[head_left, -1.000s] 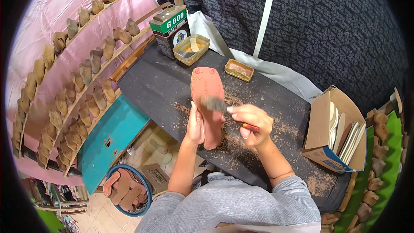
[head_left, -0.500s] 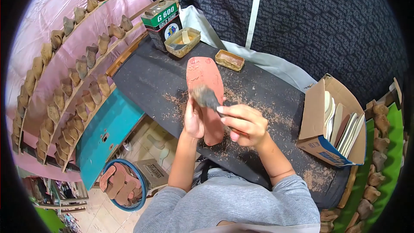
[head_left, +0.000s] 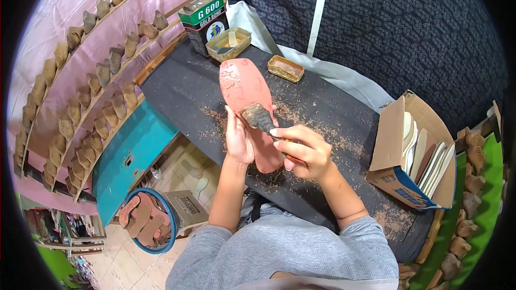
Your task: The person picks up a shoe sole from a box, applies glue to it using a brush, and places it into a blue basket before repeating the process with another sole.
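My right hand [head_left: 307,151] closed round brush [head_left: 259,117], bristles at sole's middle. Left hand [head_left: 238,138] curled under sole [head_left: 244,87], holding it over table [head_left: 180,83]. Coating step, I judge: sole's far end shiny. Next move calls for even stroke, sole steady. Tub [head_left: 286,69] beyond.

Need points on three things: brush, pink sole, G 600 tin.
Brush [head_left: 257,116]: head view, on its bristle end.
Pink sole [head_left: 249,87]: head view, on its upper half, beyond the brush.
G 600 tin [head_left: 207,21]: head view, on its lettered front.
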Motion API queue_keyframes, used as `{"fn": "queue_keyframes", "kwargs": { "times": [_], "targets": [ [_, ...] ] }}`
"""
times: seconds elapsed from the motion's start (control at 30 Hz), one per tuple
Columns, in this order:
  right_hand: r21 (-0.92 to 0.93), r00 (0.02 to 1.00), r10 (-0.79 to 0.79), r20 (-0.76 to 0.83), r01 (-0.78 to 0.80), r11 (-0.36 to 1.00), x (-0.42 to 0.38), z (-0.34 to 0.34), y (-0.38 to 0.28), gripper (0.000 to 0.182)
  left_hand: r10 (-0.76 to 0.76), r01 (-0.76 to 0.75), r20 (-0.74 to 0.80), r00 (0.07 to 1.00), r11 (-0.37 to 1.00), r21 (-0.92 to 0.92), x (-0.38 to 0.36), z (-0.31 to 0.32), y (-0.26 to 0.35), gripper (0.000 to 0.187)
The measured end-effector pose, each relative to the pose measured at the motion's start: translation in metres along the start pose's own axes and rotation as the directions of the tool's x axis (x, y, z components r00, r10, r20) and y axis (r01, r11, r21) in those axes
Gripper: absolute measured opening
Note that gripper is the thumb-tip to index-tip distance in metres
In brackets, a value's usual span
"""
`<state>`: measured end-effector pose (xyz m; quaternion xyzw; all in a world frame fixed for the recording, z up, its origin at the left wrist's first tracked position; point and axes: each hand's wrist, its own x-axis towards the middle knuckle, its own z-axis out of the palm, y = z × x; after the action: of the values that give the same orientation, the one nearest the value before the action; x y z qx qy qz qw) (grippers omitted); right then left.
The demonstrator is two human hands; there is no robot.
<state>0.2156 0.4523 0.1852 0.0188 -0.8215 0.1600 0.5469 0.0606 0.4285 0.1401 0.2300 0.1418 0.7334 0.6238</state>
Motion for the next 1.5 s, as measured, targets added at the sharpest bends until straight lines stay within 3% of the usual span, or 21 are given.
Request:
{"fn": "queue_keyframes", "kwargs": {
  "times": [0.1, 0.27, 0.37, 0.43, 0.5, 0.7, 0.8, 0.97, 1.2, 1.3, 1.37, 1.5],
  "targets": [
    [0.07, 0.999, 0.004, 0.043, -0.007, 0.998, -0.01, 0.001, -0.003, 0.033, 0.029, -0.025, 0.091, 0.995, 0.999, -0.045, 0.007, -0.008, 0.005, 0.07],
    [0.155, 0.992, 0.023, 0.127, -0.043, 0.987, -0.02, -0.01, -0.013, 0.033, 0.084, -0.084, 0.01, 0.996, 0.996, -0.035, 0.008, -0.006, 0.012, 0.075],
    [0.165, 1.0, 0.018, 0.023, -0.022, 0.986, -0.012, -0.012, -0.009, 0.027, 0.142, -0.14, 0.067, 0.988, 0.989, -0.039, 0.008, -0.007, 0.009, 0.071],
    [0.074, 0.998, -0.048, -0.027, 0.05, 0.996, -0.01, -0.007, -0.004, 0.025, 0.178, -0.179, 0.042, 0.983, 0.984, 0.012, 0.01, -0.003, 0.007, 0.072],
    [0.096, 0.998, -0.052, -0.032, 0.055, 0.994, -0.019, -0.002, -0.001, 0.024, 0.213, -0.213, 0.015, 0.977, 0.975, 0.066, 0.011, 0.0, 0.009, 0.073],
    [0.203, 0.999, 0.008, 0.054, -0.019, 0.979, -0.043, -0.009, -0.012, 0.025, 0.252, -0.252, 0.003, 0.968, 0.967, -0.041, 0.01, -0.003, 0.025, 0.077],
    [0.23, 0.998, 0.039, -0.05, -0.026, 0.973, -0.044, -0.01, -0.008, 0.028, 0.276, -0.276, 0.017, 0.961, 0.961, -0.012, 0.009, -0.003, 0.026, 0.077],
    [0.12, 0.995, -0.1, -0.021, 0.102, 0.988, -0.034, -0.003, -0.005, 0.029, 0.26, -0.26, -0.014, 0.966, 0.966, 0.01, 0.009, 0.001, 0.02, 0.077],
    [0.166, 0.996, 0.044, 0.074, -0.055, 0.985, -0.032, -0.016, -0.013, 0.022, 0.258, -0.259, -0.032, 0.966, 0.965, -0.033, 0.009, -0.004, 0.02, 0.078],
    [0.175, 0.998, 0.033, 0.055, -0.042, 0.984, -0.019, -0.018, -0.013, 0.021, 0.197, -0.197, -0.027, 0.98, 0.98, 0.025, 0.001, -0.005, 0.013, 0.079],
    [0.154, 0.999, 0.011, 0.048, -0.018, 0.988, -0.009, -0.018, -0.01, 0.018, 0.074, -0.066, -0.039, 0.997, 0.983, 0.174, -0.006, -0.004, 0.008, 0.081],
    [0.14, 0.999, -0.021, -0.026, 0.024, 0.99, 0.013, -0.016, 0.001, 0.014, 0.158, -0.104, -0.153, 0.976, 0.945, 0.311, -0.014, 0.004, -0.006, 0.079]
  ]
}}
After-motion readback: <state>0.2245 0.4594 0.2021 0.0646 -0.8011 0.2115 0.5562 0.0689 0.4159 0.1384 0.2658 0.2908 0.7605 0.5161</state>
